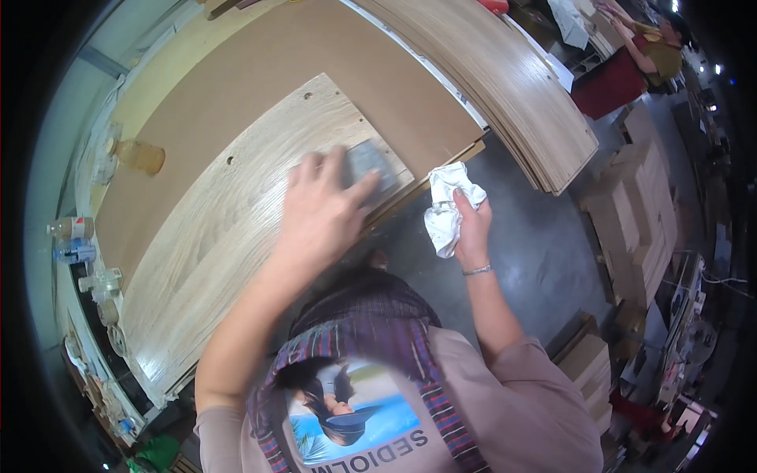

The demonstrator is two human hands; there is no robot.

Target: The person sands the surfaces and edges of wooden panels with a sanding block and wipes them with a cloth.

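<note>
A wood-grain board point(236, 229) with small drilled holes lies on a larger brown panel point(315, 47). Over the board's right end, my left hand point(319, 209) is palm down and slightly blurred, its index finger and thumb about a grey rectangular pad point(368, 167). The pad is smeared by motion, so its exact kind is unclear. My right hand point(475, 232) grips a crumpled white cloth point(451, 206) just off the board's right corner, thumb on top.
Long wood-grain boards point(489, 87) are stacked at the upper right. Bottles, one with yellowish liquid point(140, 156), line the left edge. Brown panels point(635, 221) stand at the right over a grey floor point(536, 205). Another person point(658, 55) is at the far right.
</note>
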